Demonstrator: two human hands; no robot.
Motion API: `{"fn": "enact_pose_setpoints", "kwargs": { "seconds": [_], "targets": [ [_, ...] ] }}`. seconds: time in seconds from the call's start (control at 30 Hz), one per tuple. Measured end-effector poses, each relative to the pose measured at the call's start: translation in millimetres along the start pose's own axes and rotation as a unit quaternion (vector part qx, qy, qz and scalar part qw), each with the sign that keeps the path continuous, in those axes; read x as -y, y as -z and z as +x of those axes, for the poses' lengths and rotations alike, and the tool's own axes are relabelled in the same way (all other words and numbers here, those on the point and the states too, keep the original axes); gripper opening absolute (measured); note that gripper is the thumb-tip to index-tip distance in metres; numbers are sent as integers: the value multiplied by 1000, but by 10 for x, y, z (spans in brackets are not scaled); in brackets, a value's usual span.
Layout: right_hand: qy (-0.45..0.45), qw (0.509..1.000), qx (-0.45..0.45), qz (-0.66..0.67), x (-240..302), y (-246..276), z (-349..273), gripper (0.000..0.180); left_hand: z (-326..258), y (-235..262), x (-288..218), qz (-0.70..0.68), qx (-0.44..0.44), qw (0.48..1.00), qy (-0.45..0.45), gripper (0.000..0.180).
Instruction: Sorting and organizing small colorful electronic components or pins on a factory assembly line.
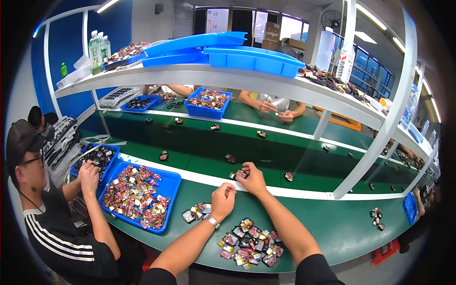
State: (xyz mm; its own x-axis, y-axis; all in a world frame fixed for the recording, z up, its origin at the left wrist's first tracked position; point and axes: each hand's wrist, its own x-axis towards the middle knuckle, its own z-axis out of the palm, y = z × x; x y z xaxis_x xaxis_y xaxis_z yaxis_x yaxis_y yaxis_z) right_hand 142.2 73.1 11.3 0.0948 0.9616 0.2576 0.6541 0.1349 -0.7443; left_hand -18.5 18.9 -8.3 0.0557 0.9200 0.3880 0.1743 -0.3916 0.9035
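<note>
My right hand (254, 179) reaches over the white edge strip onto the green conveyor belt, its fingers closed on a small electronic module (240, 175) with a dark casing. Closer to me, my left hand (223, 203) is curled shut above the green worktop; whatever its fingers may hold is hidden. A small group of silvery modules (194, 213) lies just left of that hand. Between my forearms is a heap of similar modules (251, 243) with black rims, reddish circuit boards and white and yellow tabs.
A blue tray (176, 192) of loose reddish parts stands left, beside a co-worker (61, 209). Single modules (230, 158) lie spaced along the belt. A white-framed shelf (190, 75) with blue trays spans overhead, its post (375, 137) at right. Another person's hands (278, 111) work across the belt.
</note>
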Motion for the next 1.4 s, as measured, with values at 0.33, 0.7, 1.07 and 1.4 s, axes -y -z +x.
{"fn": "enact_pose_setpoints", "kwargs": {
  "seconds": [0.33,0.7,1.07,1.4],
  "targets": [
    [177,977,115,23,126,715,-1282,69,-31,-52,-66,-155,309,931,118,36],
    [250,965,-59,-49,85,786,-1352,32,-78,-137,-290,-345,302,852,251,34],
    [253,965,-22,-68,47,739,-1278,21,-108,-122,-229,-324,327,855,240,26],
    [176,984,-33,1,71,679,-1295,9,-79,-90,-216,-356,372,829,218,34]
  ]
}}
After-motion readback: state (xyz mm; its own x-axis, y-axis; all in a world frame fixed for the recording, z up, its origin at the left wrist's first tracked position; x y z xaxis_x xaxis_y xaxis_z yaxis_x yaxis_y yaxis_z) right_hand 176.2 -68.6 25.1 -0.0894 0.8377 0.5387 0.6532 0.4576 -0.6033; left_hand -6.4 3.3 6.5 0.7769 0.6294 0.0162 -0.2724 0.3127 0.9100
